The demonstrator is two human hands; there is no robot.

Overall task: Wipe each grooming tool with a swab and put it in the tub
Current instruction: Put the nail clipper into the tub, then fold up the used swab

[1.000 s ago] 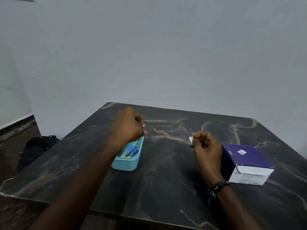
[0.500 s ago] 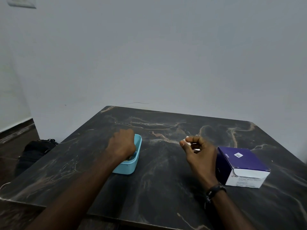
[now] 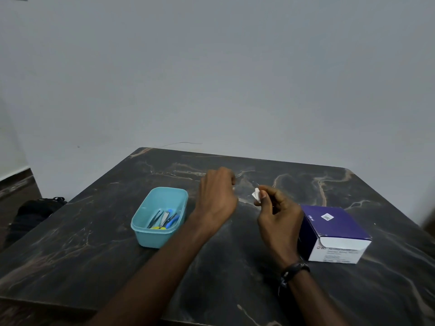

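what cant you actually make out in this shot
- Left hand: head view shows only its back, so whether its curled fingers hold anything is hidden.
- Tools in the tub: too small and overlapping to count or name each one.
- Swab: only a white corner shows past the right hand; the rest is hidden in its grip.
- Box: small print on its white end is too fine to read.
- Dark bag: partly hidden behind the table edge.
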